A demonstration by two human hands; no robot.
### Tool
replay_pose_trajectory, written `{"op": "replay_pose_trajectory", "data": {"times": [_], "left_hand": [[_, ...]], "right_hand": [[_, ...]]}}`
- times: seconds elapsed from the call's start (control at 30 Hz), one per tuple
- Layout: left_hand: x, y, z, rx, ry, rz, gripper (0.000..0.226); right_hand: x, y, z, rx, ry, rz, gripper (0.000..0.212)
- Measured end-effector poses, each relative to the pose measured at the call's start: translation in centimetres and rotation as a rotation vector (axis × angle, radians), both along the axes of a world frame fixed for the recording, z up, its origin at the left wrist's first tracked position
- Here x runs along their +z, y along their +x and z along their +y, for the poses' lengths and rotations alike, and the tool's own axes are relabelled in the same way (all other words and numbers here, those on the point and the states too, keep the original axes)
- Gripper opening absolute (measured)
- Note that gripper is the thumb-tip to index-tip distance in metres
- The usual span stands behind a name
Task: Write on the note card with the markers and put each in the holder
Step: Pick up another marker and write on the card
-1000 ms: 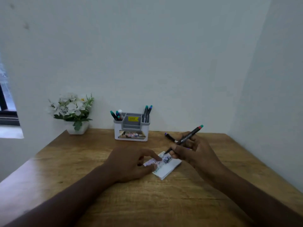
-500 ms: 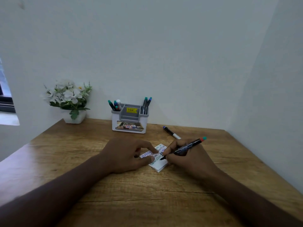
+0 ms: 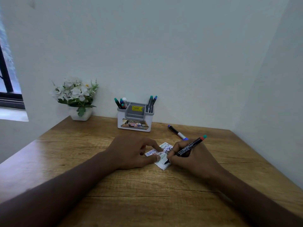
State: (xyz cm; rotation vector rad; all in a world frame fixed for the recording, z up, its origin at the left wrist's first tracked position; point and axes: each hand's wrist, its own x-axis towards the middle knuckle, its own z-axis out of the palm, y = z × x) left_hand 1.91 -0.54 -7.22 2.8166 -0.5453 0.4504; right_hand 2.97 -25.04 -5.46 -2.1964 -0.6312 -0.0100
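Both hands (image 3: 131,151) low over card (image 3: 161,159)

Holder (image 3: 135,119) stands behind the note card (image 3: 164,153), plant (image 3: 77,97) far left.

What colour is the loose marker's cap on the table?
Blue, on the loose marker; head view shows it.

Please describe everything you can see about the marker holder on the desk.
The marker holder is a small white box, apparently plastic, with a grey insert split into compartments. It stands upright at the back of the wooden desk, close to the wall. A yellow price sticker sits on the insert and a printed label on its front. Several markers stand in the left compartment and some in the right one; the middle looks empty. Neither hand touches it.
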Motion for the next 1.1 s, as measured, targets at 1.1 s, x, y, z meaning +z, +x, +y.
{"op": "replay_pose_trajectory", "data": {"times": [1.1], "left_hand": [[-0.2,0.19,0.13,-0.025,-0.014,-0.027,0.042]], "right_hand": [[0.2,-0.22,0.27,0.066,-0.001,-0.015,0.012]]}}
